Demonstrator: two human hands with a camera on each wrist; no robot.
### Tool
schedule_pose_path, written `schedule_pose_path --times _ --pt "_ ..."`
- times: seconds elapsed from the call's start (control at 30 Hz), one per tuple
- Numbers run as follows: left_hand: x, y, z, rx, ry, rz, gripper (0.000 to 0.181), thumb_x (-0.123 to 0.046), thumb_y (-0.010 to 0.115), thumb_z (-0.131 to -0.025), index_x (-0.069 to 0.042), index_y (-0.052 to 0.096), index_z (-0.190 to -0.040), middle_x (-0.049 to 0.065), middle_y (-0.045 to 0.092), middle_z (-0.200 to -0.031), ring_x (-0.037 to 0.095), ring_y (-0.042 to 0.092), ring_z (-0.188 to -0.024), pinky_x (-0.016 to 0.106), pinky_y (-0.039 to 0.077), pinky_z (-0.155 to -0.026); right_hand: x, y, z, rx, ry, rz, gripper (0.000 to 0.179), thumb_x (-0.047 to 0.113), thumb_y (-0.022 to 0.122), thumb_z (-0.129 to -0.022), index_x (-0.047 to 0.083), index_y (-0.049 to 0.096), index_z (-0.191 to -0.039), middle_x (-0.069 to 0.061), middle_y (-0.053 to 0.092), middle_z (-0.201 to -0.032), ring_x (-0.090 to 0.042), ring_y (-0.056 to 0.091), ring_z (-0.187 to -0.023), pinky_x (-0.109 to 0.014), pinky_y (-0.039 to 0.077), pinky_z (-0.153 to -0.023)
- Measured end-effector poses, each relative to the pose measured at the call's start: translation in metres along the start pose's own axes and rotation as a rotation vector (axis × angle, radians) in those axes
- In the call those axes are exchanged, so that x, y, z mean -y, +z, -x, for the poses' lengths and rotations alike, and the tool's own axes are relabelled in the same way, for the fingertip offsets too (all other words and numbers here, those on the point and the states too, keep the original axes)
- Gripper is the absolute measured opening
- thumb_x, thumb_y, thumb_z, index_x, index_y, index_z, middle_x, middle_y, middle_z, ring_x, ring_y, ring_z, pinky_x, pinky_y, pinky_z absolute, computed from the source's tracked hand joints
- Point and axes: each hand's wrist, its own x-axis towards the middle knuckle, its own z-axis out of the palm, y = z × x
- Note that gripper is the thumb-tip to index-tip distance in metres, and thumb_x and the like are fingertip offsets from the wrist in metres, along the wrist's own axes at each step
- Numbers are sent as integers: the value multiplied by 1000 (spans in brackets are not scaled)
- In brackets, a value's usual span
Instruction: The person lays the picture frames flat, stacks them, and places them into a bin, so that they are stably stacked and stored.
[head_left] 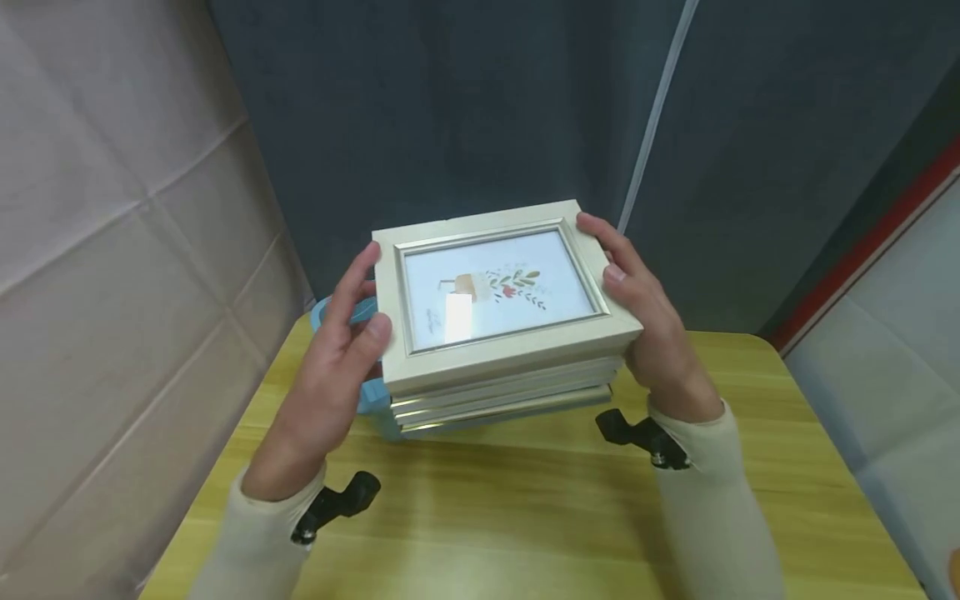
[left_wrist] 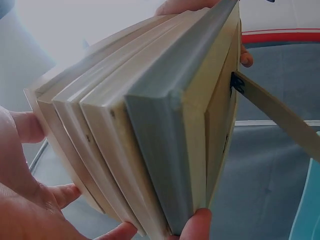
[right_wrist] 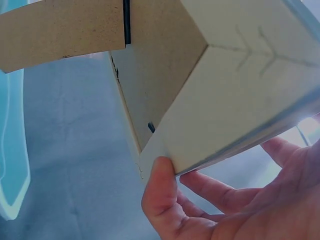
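Note:
Several picture frames lie stacked flat between my two hands in the head view. The top frame (head_left: 517, 348) is cream with a silver inner edge and a flower print under glass. My left hand (head_left: 318, 387) grips the stack's left end, thumb on the top frame's edge. At the other end my right hand (head_left: 652, 325) holds it, fingers bent along the side. Lowest in the stack is a grey-blue frame (left_wrist: 160, 155), with fingertips under its edge in the left wrist view. From its brown back sticks out a stand leg (right_wrist: 65, 35).
A light blue plastic container (head_left: 372, 396) stands behind the left hand, partly hidden by the stack. Below is a yellow wood-grain table (head_left: 480, 517). A dark grey curtain (head_left: 450, 100) hangs behind it, with pale cloth walls (head_left: 135, 333) at the sides.

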Motion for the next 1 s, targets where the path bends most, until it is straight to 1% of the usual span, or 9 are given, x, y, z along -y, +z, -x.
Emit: schedule_pose_path --times 0.23,0.3,0.37,0.5,0.6,0.67,0.77,0.87,1.0 --pt "-15 -3 -3 -9 40 52 62 -24 39 -111 -42 20 -168 5 30 -156 38 50 -125 29 62 -87 18 3 -7 -16 -30 -18 57 34 38 -105 29 42 -162 -12 36 -159 -36 43 -133 -34 46 -99" --pt "-19 -4 -5 -16 59 79 62 -24 40 -111 -41 21 -168 7 30 -155 36 52 -124 29 62 -86 24 4 -8 -22 -41 -17 56 34 39 -105 30 43 -161 -15 38 -156 -38 47 -128 -33 48 -96" --pt "-22 -6 -8 -19 82 115 62 -25 41 -110 -39 22 -168 9 29 -155 34 56 -121 30 62 -85 29 5 -12 -20 -51 -28 56 34 40 -105 30 43 -161 -16 38 -156 -40 47 -128 -34 47 -98" --pt "-22 -12 -16 -28 103 165 63 -26 42 -109 -39 23 -168 11 27 -155 35 57 -121 31 63 -87 25 7 -26 4 -54 -42 57 34 41 -105 30 42 -161 -13 34 -161 -40 45 -131 -37 46 -100" --pt "-18 -15 -23 -51 64 134 62 -28 44 -110 -43 23 -166 8 27 -154 36 51 -126 31 63 -87 12 6 -40 17 -29 -40 58 33 40 -104 31 41 -162 -10 32 -163 -40 46 -130 -36 50 -95" --pt "-13 -17 -28 -69 21 96 61 -30 45 -110 -46 24 -166 7 28 -153 35 52 -125 32 62 -86 1 5 -49 25 -8 -40 59 32 40 -104 31 40 -162 -9 31 -164 -39 46 -131 -36 50 -94" --pt "-3 -21 -36 -85 -25 55 62 -35 47 -110 -47 22 -166 6 29 -152 32 54 -121 39 60 -86 -16 3 -62 37 13 -35 60 30 42 -103 30 40 -163 -6 32 -165 -34 41 -139 -38 44 -104" --pt "9 -26 -44 -98 -57 42 63 -38 49 -110 -48 21 -166 6 28 -153 31 54 -120 49 54 -88 -32 3 -76 59 29 -42 61 30 43 -103 28 41 -163 -7 34 -165 -30 40 -140 -37 41 -107" --pt "23 -32 -51 -130 -99 34 65 -41 52 -108 -50 21 -165 5 26 -155 28 48 -124 53 45 -89 -52 6 -93 97 63 -51 61 31 45 -102 29 40 -163 -15 42 -156 -30 56 -121 -32 53 -90"
